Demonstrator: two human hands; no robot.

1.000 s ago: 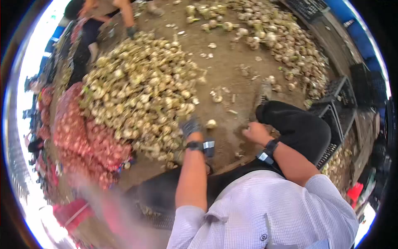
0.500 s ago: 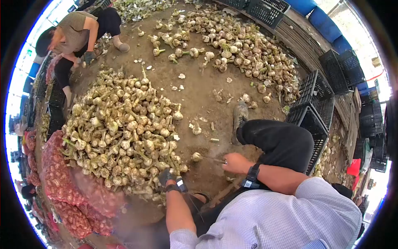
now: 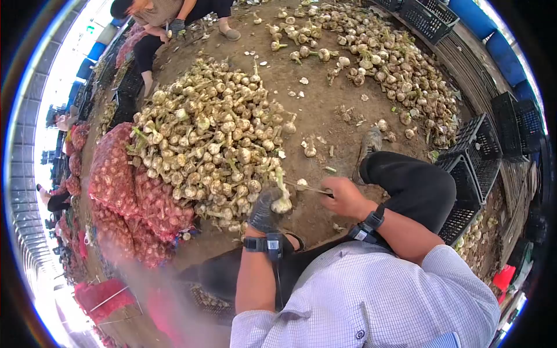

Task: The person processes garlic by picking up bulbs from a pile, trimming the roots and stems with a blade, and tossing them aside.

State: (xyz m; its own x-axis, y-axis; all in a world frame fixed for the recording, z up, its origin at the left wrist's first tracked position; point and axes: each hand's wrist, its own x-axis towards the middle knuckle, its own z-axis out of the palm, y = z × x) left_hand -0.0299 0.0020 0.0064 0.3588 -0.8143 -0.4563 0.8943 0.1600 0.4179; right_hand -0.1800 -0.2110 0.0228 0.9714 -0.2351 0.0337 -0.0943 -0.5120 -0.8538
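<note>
My left hand (image 3: 266, 207), in a dark glove, is closed around a garlic bulb (image 3: 282, 205) whose stem points up and away from me. It is at the near right edge of a large heap of garlic (image 3: 214, 133) with stems on. In my bare right hand (image 3: 343, 196) is a knife (image 3: 313, 188), its thin blade pointing left toward the held stem. Another garlic bulb (image 3: 301, 184) shows just beyond the blade and overlaps it in this view.
Red mesh sacks (image 3: 113, 174) full of garlic stand left of the heap. A second garlic pile (image 3: 400, 69) spreads at the far right, beside black plastic crates (image 3: 473, 153). A person (image 3: 168, 14) bends over at the upper left. Loose bulbs and peel scraps dot the dirt floor (image 3: 313, 104).
My left hand has come away from the heap's edge with a garlic bulb, closer to the knife. The view has turned, shifting the scene up and right.
</note>
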